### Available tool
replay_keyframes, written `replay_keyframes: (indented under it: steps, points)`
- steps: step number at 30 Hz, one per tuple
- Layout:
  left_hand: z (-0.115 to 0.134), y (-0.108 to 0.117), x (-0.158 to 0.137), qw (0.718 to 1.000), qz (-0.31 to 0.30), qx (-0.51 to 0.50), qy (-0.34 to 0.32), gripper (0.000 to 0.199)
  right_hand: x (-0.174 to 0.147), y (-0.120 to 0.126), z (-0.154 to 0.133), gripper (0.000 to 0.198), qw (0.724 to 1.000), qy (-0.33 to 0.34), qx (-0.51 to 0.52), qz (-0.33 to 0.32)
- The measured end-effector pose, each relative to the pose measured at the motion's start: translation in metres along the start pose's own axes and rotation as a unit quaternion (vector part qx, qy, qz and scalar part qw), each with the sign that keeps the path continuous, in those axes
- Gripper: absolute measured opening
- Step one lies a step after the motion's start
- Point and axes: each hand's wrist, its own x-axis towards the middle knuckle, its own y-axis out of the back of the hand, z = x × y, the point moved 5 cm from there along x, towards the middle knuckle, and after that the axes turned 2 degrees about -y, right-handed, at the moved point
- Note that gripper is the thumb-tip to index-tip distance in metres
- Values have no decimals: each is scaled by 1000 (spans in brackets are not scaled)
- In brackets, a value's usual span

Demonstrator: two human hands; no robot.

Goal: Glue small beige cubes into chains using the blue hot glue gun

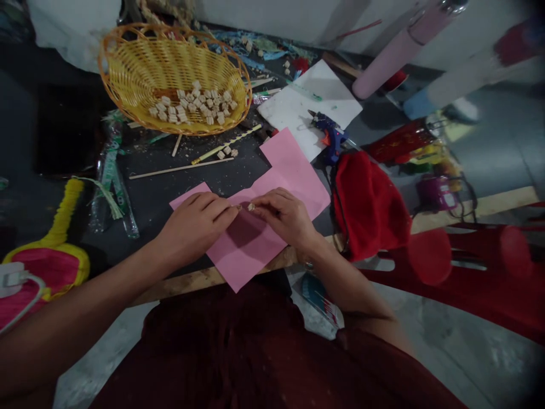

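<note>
Over the pink paper [293, 165], both of my hands are close together. My right hand [287, 216] pinches a small beige cube-like piece [251, 207] between thumb and fingertips. My left hand [198, 218] is closed in a pinch just to the left of it; something tiny shows at its fingertips, too small to name. Behind the paper, a yellow woven basket [140, 74] holds several similar beige pieces [208, 108]. A few loose ones [227, 152] lie on the dark table near a thin wooden stick [181, 168] and a yellow twisted stick [225, 145].
A blue glue gun [334, 136] lies by a white sheet [327, 85]. At the right are a red cloth pouch [370, 204], a pink bottle [392, 57] and a red chair [464, 278]. Plastic wrapping [111, 182] and a yellow-handled item [63, 216] lie left.
</note>
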Motion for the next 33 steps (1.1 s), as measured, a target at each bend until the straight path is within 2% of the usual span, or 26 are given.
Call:
replay_keyframes:
  steps: [4, 10, 14, 17, 20, 25, 28, 30, 31, 33]
  points:
    - [0, 1, 1, 1000, -1, 8, 10, 27, -5, 3, -1, 8, 998, -44, 35, 2]
    - [0, 2, -1, 1000, -10, 15, -6, 27, -11, 8, -6, 10, 998, -38, 47, 11]
    - [-2, 2, -4, 1000, -16, 1, 11, 31, -15, 12, -7, 11, 997, -49, 54, 15]
    - [-3, 10, -2, 997, 13, -56, 54, 30, -17, 15, -8, 13, 992, -80, 97, 20]
    - [-1, 23, 5, 983, 53, -146, 95, 32, -17, 12, -16, 18, 975, -114, 193, 3]
    - [8, 42, 14, 960, 134, -225, 95, 27, -16, 2, -34, 29, 953, -120, 275, -45]
    - [7, 44, 14, 949, 160, -249, 108, 22, -10, 16, -26, 35, 971, -104, 213, -35]
    - [4, 41, 12, 935, 158, -286, 136, 21, -1, 44, -4, 36, 990, -103, 91, 43]
    - [2, 38, 11, 926, 154, -308, 157, 21, 3, 64, 12, 33, 986, -117, 5, 118]
    - [-2, 31, 8, 903, 150, -348, 202, 22, 11, 99, 48, 31, 955, -167, -140, 201]
